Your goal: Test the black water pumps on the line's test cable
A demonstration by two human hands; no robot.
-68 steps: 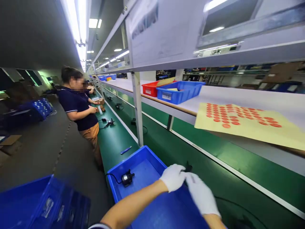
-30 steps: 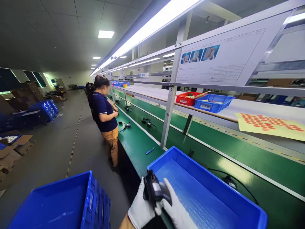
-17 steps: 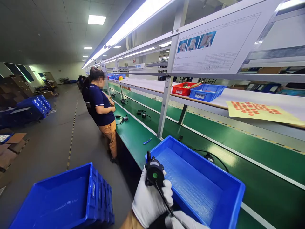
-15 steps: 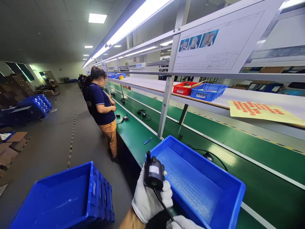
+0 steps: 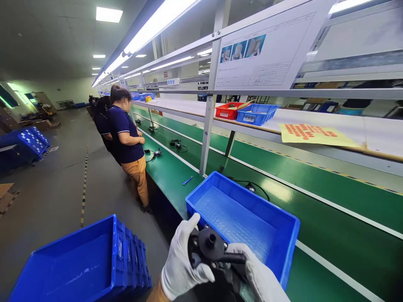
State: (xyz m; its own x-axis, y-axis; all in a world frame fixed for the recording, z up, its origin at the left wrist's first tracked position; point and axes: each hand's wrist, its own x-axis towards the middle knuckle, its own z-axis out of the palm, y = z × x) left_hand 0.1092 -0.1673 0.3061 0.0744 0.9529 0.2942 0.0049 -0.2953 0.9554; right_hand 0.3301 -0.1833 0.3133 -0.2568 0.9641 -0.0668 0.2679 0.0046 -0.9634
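In the head view, my left hand [image 5: 181, 253], in a white glove, grips a small black water pump [image 5: 211, 246]. Its thumb and fingers wrap round the pump's side, and the round end with a short nozzle faces me. My right hand [image 5: 260, 270], gloved too, closes on the pump's side spout [image 5: 233, 257]. Dark material hangs under the right fingers, too unclear to name. Both hands are at the near edge of an open blue bin [image 5: 291, 251] on the green bench [image 5: 170, 180].
Stacked blue crates [image 5: 118, 251] stand on the floor at left. Two people [image 5: 127, 130] stand along the bench. Another corded pump [image 5: 251, 187] lies behind the bin, and a blue pen-like tool [image 5: 187, 180] lies beside it. A shelf above holds red [image 5: 227, 111] and blue trays [image 5: 256, 115].
The pump has turned from standing upright with its label showing to pointing its nozzle end at me. My right hand has come up to it. The view has shifted to the right.
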